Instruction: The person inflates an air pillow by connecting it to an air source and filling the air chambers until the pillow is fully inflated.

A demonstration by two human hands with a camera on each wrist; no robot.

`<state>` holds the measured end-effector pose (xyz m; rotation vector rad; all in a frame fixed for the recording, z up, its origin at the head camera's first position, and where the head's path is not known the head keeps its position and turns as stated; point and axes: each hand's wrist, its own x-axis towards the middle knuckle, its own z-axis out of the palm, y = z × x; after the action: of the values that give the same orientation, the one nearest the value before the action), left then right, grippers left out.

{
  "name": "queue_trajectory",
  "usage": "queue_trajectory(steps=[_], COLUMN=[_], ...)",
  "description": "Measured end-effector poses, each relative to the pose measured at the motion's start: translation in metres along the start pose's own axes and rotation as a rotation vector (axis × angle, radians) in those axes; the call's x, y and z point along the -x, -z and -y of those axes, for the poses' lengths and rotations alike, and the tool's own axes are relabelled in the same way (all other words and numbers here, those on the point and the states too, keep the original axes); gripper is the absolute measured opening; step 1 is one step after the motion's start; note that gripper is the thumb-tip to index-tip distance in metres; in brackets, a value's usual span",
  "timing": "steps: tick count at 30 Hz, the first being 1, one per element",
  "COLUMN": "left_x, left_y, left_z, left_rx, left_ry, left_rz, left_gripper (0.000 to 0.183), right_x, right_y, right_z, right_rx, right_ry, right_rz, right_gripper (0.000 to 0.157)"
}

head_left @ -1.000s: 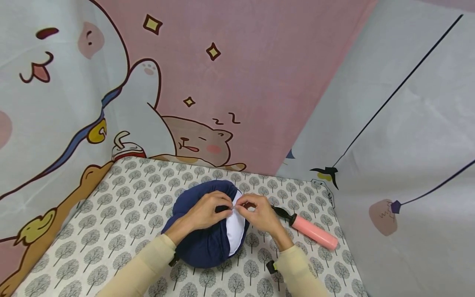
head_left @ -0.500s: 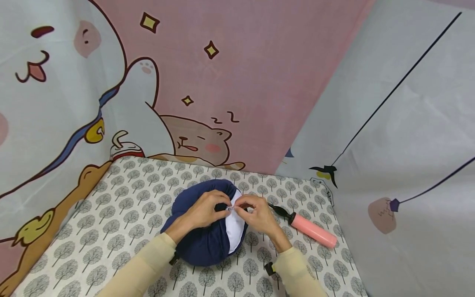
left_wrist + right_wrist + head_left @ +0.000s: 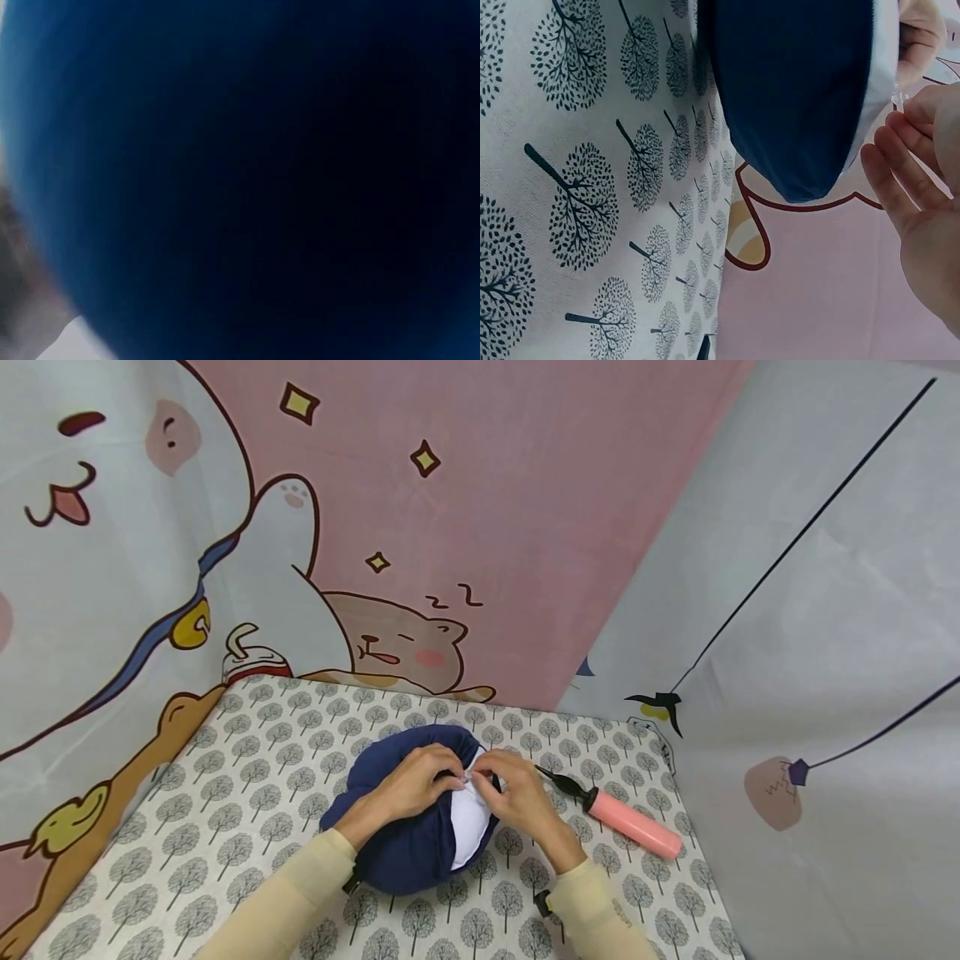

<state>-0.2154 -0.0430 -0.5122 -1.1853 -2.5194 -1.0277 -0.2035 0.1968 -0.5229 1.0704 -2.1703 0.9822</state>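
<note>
A puffy navy inflatable cushion (image 3: 405, 858) with a white panel (image 3: 470, 822) sits on the table in the head view, seemingly a neck pillow. My left hand (image 3: 415, 783) reaches over its navy side and pinches a small clear valve (image 3: 467, 779) on the white panel. From the other side, my right hand (image 3: 521, 789) holds the same valve between thumb and forefinger. In the right wrist view the clear valve (image 3: 898, 97) shows between the fingertips of both hands. Blurred navy fabric (image 3: 225, 180) fills most of the left wrist view, hiding the left fingers there.
A pink hand pump (image 3: 633, 824) with a black end lies right of the right hand. The tree-print cloth (image 3: 247, 793) covers the table, with cartoon-printed curtains (image 3: 570, 510) at the back and sides. A small black piece (image 3: 542, 903) shows beside the right sleeve.
Both hands stay at the valve, with small finger movements. The cushion has tilted slightly and its white panel shifted a little left. The pump stays where it was.
</note>
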Motion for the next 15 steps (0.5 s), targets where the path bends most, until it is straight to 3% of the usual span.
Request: queue_trajectory(steps=[6, 15], left_x=[-0.0004, -0.0011], left_y=[-0.0012, -0.0013], left_z=[0.0003, -0.0012], left_rx=[-0.013, -0.047], left_ry=[0.002, 0.015], left_rz=[-0.03, -0.019], left_gripper=[0.009, 0.007], right_x=[0.0006, 0.0011], right_y=[-0.0032, -0.0062], right_z=[0.001, 0.0024], right_rx=[0.025, 0.028], right_ry=[0.021, 0.025], right_rz=[-0.009, -0.01], right_gripper=[0.013, 0.013])
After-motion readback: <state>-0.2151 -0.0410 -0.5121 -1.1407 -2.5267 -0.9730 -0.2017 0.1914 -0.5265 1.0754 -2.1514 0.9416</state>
